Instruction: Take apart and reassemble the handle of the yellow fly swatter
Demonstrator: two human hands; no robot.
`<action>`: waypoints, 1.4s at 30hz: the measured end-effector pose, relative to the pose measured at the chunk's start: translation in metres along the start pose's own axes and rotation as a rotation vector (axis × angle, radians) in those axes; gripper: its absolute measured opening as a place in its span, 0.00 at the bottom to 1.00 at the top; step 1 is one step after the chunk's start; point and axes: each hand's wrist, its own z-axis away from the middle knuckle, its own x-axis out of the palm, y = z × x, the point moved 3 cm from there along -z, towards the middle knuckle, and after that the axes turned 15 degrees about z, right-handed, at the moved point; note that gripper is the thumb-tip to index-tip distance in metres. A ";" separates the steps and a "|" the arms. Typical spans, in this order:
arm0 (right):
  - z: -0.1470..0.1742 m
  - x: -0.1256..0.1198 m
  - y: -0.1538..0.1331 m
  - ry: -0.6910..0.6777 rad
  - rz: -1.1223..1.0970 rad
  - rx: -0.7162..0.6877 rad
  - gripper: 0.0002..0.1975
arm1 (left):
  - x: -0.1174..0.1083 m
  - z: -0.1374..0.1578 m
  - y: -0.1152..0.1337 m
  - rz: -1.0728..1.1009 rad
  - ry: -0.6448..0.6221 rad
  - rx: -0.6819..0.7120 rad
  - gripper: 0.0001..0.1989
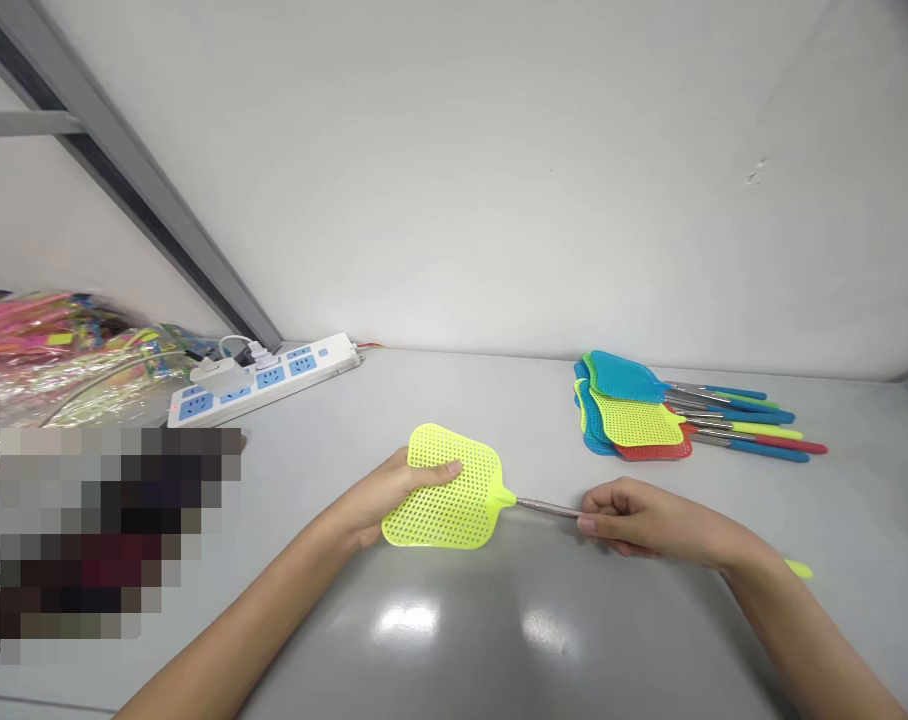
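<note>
A yellow fly swatter (469, 510) is held level above the grey table between both hands. My left hand (394, 495) grips its perforated head from the left, thumb on top and fingers hidden beneath. My right hand (626, 518) is closed on the swatter's thin metal shaft, thumb and fingers pinching it. A yellow handle tip (799, 568) shows beyond my right wrist, in line with the shaft; the stretch between is hidden by the hand and forearm. Behind my right hand lies a pile of fly swatters (638, 420) in blue, yellow and red, their handles pointing right.
A white power strip (266, 385) with plugs in it lies at the back left of the table (484, 640). Clear-wrapped colourful goods (71, 360) are heaped at the far left, near a metal frame post (146, 190). Below them an area is blurred out. A white wall rises behind.
</note>
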 end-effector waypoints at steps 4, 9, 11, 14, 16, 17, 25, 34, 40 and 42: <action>0.002 -0.004 0.003 0.002 0.018 0.013 0.20 | -0.001 0.001 0.004 0.004 -0.004 0.008 0.22; -0.001 -0.004 0.003 0.055 -0.032 -0.031 0.20 | -0.004 0.004 0.005 -0.106 0.058 0.121 0.20; -0.002 -0.004 0.004 0.068 -0.070 -0.041 0.20 | -0.004 0.005 0.005 -0.194 0.096 0.205 0.19; -0.003 -0.002 0.007 0.055 -0.114 -0.060 0.22 | -0.003 0.005 0.003 -0.274 0.094 0.251 0.18; -0.003 -0.001 0.009 0.030 -0.126 -0.059 0.22 | -0.002 0.004 0.000 -0.276 0.072 0.242 0.17; -0.003 0.000 0.009 0.017 -0.129 -0.050 0.22 | -0.002 0.003 -0.001 -0.272 0.069 0.236 0.17; -0.003 0.004 0.015 0.001 -0.146 0.103 0.22 | -0.003 -0.001 -0.007 -0.291 0.099 0.199 0.18; -0.008 0.009 0.013 -0.060 -0.186 0.107 0.23 | -0.002 -0.002 -0.012 -0.288 0.107 0.172 0.19; -0.008 0.008 0.014 -0.071 -0.207 0.125 0.22 | -0.002 -0.002 -0.013 -0.253 0.089 0.161 0.19; -0.008 0.008 0.014 -0.079 -0.222 0.128 0.22 | -0.002 -0.002 -0.014 -0.248 0.081 0.165 0.19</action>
